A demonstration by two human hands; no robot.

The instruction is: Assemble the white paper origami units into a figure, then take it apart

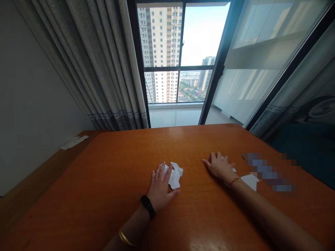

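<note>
My left hand lies with fingers spread over a small heap of torn white paper pieces near the middle of the table. Its fingers cover the heap's left part. To the right, my right hand rests on the tabletop, fingers stretched out and thumb pointing left. Bits of white paper show at its fingers' edge, mostly hidden under the hand. Beside my right wrist lies another white paper piece, partly covered by the forearm.
The wooden table spans the view. A blurred-out patch covers something at its right. A pale flat strip lies on a ledge at the left. Behind the table are a grey curtain and a glass sliding door.
</note>
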